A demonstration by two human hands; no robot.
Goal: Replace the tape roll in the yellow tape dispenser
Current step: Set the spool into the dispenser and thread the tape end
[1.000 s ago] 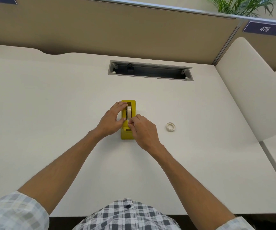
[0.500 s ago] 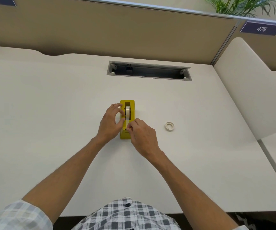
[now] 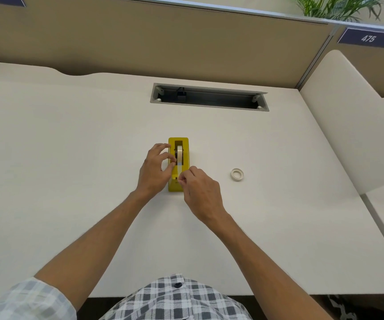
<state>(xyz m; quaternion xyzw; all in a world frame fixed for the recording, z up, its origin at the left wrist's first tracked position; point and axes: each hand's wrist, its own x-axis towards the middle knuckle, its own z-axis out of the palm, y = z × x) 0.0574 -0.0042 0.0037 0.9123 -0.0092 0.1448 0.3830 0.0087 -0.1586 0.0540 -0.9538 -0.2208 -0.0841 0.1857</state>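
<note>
On the pale cream worktop (image 3: 70, 158), the left hand (image 3: 154, 169) sits at the 9 o'clock side of the small yellow plastic tape dispenser (image 3: 178, 188), its grip narrow, thumb and forefinger nearly pinched at the dispenser's left wall beside the roll; whether they actually touch the roll I cannot tell. The dispenser stands near the middle of the worktop, long axis running 12 to 6 o'clock. A cream-white roll of tape (image 3: 179, 154) is already seated upright in its well, so the loading looks done. From the roll a clear strip of tape (image 3: 180, 168) runs toward 6 o'clock, and the right hand (image 3: 201, 192), coming in from about 5 o'clock, has its grip pinched on the strip's free end just above the cutter end. What seems left is drawing that strip down onto the blade and pressing it there. At 3 o'clock, well apart, a flat whitish ring (image 3: 236, 174) lies alone, probably the spent roll or core, though that is a guess
</note>
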